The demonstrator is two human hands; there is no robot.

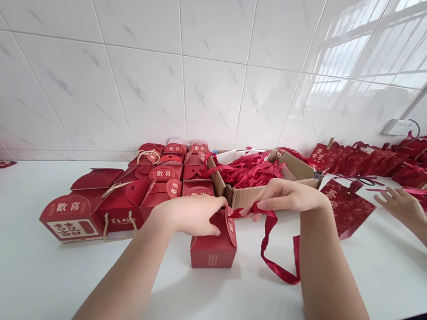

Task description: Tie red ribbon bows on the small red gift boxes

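A small red gift box (213,248) stands on the white counter (10,259) in front of me. My left hand (191,213) rests closed over the box's top, fingers curled round its flaps. My right hand (284,197) pinches one end of a red ribbon (275,256) just to the right of the box top. The ribbon loops down onto the counter and trails right behind my right forearm.
Several finished red boxes (115,202) are heaped at the left against the tiled wall. A cardboard carton (298,169) full of red ribbons sits behind my hands. Another person's hand (400,204) works at the right near flat red boxes (348,205) and more red packs (423,160).
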